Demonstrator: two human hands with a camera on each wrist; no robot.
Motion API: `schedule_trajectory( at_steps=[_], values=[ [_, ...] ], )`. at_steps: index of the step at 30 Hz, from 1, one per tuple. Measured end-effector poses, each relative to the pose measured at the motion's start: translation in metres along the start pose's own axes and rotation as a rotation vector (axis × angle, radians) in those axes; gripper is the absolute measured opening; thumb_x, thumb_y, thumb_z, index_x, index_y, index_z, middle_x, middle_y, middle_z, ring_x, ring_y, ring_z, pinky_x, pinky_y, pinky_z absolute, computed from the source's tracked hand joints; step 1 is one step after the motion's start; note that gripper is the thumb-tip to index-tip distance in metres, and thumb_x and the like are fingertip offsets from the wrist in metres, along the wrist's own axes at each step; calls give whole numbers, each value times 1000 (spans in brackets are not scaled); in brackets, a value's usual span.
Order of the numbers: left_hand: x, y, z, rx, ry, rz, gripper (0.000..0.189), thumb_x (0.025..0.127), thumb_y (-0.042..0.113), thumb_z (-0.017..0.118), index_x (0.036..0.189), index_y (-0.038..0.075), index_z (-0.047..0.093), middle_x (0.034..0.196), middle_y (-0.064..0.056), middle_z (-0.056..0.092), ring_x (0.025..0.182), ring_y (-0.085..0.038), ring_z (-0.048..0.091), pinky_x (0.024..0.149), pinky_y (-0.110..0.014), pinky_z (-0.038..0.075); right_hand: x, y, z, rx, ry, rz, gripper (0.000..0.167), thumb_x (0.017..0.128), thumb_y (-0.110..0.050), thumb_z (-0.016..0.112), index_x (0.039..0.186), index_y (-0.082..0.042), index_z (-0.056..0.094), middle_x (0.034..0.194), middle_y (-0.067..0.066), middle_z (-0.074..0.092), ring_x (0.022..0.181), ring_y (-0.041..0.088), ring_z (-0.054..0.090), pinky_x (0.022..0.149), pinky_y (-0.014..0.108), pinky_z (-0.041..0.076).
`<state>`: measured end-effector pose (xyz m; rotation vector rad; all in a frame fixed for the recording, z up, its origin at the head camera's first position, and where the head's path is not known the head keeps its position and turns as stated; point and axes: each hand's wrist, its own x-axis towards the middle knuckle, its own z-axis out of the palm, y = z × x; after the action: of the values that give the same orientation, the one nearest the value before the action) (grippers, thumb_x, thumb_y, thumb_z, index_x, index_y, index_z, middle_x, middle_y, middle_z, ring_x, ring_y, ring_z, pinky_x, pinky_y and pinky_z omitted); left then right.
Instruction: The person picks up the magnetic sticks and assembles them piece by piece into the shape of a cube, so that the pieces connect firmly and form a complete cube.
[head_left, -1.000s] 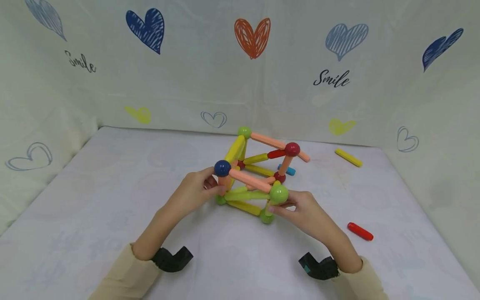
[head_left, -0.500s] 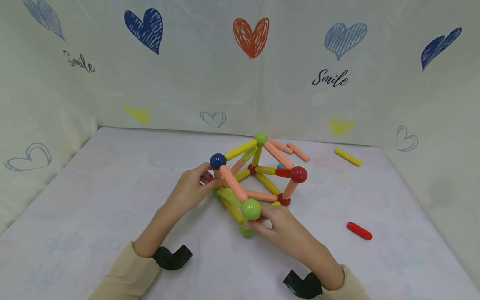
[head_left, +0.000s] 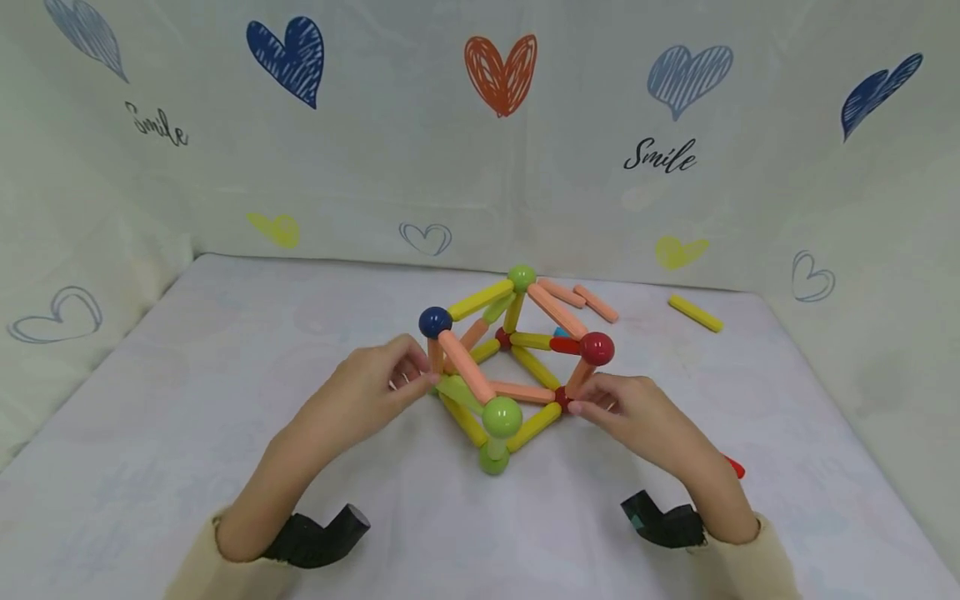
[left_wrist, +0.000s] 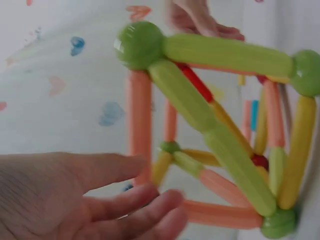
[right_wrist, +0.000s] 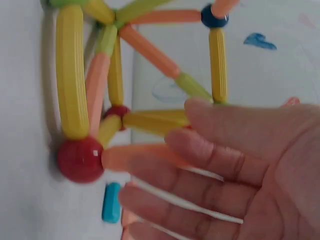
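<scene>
A frame of magnetic rods and balls stands on the table in the head view. Its blue ball tops an upright orange rod at the left. My left hand is beside that rod; the left wrist view shows thumb and fingers apart, gripping nothing. At the front, a green ball sits above a lower green ball. My right hand has its fingertips by the lower red ball and the orange rod rising from it. Its fingers look loosely extended; contact is unclear.
Two loose orange rods and a blue rod lie behind the frame. A yellow rod is at the back right. My right forearm partly covers a red rod. A cloth backdrop hangs behind the table.
The frame's front right corner has swung left and towards me. My right hand has left that green corner and moved right to the red-ball corner. My left hand has released the upright orange rod.
</scene>
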<state>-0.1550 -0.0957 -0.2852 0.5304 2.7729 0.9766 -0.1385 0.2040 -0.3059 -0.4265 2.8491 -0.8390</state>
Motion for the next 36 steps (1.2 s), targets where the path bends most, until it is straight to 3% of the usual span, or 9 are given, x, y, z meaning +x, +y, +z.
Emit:
schedule_trajectory(
  at_steps=[2, 5, 7, 9, 14, 20, 23, 29, 36],
  values=[
    [-5, 4, 0, -6, -133, 37, 18, 89, 25, 62, 99, 11, 63, 75, 3, 59, 69, -12, 52, 60, -24, 45, 0, 6, -4, -8, 41, 59, 17, 87, -23, 65, 97, -9, 65, 87, 1, 67, 80, 14, 60, 69, 30, 51],
    [-11, 11, 6, -10, -337, 56, 27, 89, 28, 62, 109, 11, 64, 70, 4, 57, 64, -11, 50, 56, -24, 42, 3, 14, -3, 12, 103, 99, 27, 87, -25, 64, 104, -4, 60, 93, 7, 66, 86, 22, 60, 72, 35, 53],
    [-13, 14, 14, -13, -424, 70, 34, 90, 30, 60, 117, 10, 61, 66, 4, 56, 59, -10, 48, 53, -23, 39, 7, 18, 1, 57, 134, 87, 33, 87, -25, 65, 110, -3, 56, 97, 9, 66, 93, 25, 60, 76, 38, 53],
    [-13, 16, 23, -22, -462, 92, 35, 91, 31, 59, 119, 9, 59, 66, 3, 56, 56, -9, 46, 51, -22, 36, 11, 22, 6, 105, 158, 64, 37, 87, -24, 66, 115, -4, 55, 101, 10, 66, 98, 26, 60, 78, 39, 53],
    [-7, 17, 45, -58, -436, 158, 19, 91, 27, 59, 100, 10, 58, 66, 4, 60, 52, -6, 44, 48, -19, 35, 19, 28, 20, 208, 210, 35, 28, 86, -21, 67, 109, -6, 59, 104, 10, 66, 99, 25, 60, 80, 38, 54],
    [-2, 18, 56, -120, -349, 114, 14, 90, 23, 61, 88, 10, 59, 59, 2, 60, 50, -8, 52, 48, -21, 41, 22, 30, 24, 237, 227, 12, 21, 86, -21, 66, 103, -8, 62, 106, 8, 66, 97, 23, 61, 82, 40, 53],
    [-2, 19, 58, -112, -317, 90, 14, 89, 25, 63, 86, 11, 61, 56, 4, 59, 48, -8, 53, 47, -22, 41, 21, 31, 22, 225, 219, 2, 22, 86, -21, 66, 103, -8, 62, 105, 8, 67, 97, 24, 61, 82, 40, 53],
    [-1, 17, 53, -54, -266, 80, 16, 87, 26, 65, 81, 12, 61, 53, 5, 57, 46, -8, 50, 45, -21, 36, 18, 32, 15, 223, 166, -27, 14, 85, -21, 68, 93, -11, 64, 103, 6, 67, 95, 21, 62, 79, 26, 51],
    [5, 10, 42, -6, -210, -3, 17, 86, 27, 66, 80, 11, 62, 56, 3, 60, 49, -11, 50, 48, -23, 37, 17, 30, 16, 258, 106, -39, 14, 85, -23, 68, 92, -12, 64, 107, 5, 67, 96, 19, 61, 76, 23, 51]
  ],
)
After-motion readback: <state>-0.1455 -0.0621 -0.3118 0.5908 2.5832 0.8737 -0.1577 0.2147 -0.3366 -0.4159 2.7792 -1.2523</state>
